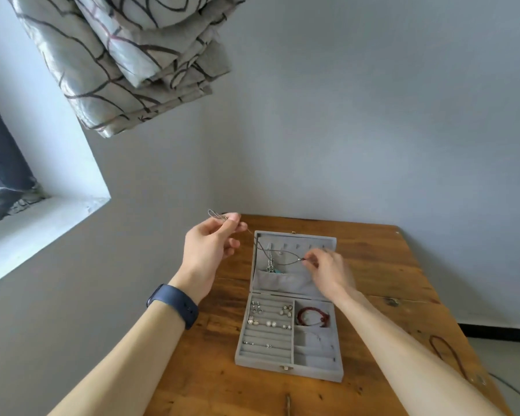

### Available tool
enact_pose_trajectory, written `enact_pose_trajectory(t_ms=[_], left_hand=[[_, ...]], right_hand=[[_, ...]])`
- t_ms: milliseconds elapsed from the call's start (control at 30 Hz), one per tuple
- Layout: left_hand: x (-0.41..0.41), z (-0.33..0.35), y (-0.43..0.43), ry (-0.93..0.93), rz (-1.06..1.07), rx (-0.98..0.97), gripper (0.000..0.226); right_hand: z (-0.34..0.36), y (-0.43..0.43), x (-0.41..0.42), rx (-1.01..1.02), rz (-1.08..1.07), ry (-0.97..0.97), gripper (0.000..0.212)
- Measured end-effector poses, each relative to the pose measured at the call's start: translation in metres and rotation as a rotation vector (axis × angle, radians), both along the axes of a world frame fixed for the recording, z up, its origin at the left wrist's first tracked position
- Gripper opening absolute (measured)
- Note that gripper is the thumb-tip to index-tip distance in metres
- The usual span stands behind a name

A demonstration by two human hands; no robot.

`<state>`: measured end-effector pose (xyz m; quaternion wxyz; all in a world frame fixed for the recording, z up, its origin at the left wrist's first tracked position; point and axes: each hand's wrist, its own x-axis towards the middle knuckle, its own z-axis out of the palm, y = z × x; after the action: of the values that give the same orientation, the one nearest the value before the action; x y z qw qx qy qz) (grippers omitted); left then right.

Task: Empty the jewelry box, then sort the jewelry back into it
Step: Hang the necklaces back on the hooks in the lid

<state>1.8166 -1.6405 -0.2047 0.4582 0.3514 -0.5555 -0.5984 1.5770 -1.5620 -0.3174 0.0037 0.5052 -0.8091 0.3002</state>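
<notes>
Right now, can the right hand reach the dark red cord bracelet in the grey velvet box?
Probably, once freed: the dark red bracelet lies uncovered in an open compartment of the grey box, close to the right hand. But that hand pinches a thin dark cord necklace.

We see two bare arms point(132, 355). A wide dark blue band point(174, 304) is worn on the wrist below the left grip point(207, 247). Its strap is smooth and has tiny holes in it.
</notes>
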Motion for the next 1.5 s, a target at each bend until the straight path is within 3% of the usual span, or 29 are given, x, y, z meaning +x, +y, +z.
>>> enact_pose_trajectory(t_ms=[133,333,633,767,867,933,1000,1100,1267,1500], left_hand=[[-0.021,0.014,-0.005,-0.022,-0.042,-0.054,0.022],[-0.06,0.035,-0.016,-0.161,-0.082,-0.222,0.025],[-0.109,0.031,-0.036,-0.583,-0.158,-0.498,0.014],[-0.126,0.029,-0.039,-0.573,-0.207,-0.483,0.013],[-0.137,0.034,-0.037,-0.466,-0.272,-0.374,0.012],[-0.141,0.038,-0.034,-0.391,-0.321,-0.304,0.015],[-0.144,0.041,-0.03,-0.335,-0.35,-0.263,0.018],[-0.144,0.042,-0.028,-0.312,-0.3,-0.247,0.022],[-0.133,0.027,-0.034,-0.294,-0.181,-0.22,0.014],[-0.117,-0.002,-0.04,-0.524,-0.068,-0.382,0.014]], right_hand=[[-0.009,-0.014,-0.008,0.118,0.021,0.11,0.015],[-0.023,-0.016,-0.015,0.17,0.047,0.095,0.015],[-0.02,-0.008,-0.023,0.252,0.27,0.141,0.029],[-0.007,-0.002,-0.029,0.158,0.243,-0.037,0.024],[0.016,-0.001,-0.024,-0.154,0.079,-0.233,0.05],[0.035,-0.006,-0.02,-0.241,0.096,-0.377,0.073],[0.049,-0.012,-0.016,-0.226,0.155,-0.44,0.069],[0.051,-0.019,-0.009,-0.219,0.179,-0.334,0.019],[0.014,-0.012,-0.015,-0.131,0.152,-0.202,0.044],[-0.008,-0.007,-0.022,0.119,0.156,0.042,0.034]])
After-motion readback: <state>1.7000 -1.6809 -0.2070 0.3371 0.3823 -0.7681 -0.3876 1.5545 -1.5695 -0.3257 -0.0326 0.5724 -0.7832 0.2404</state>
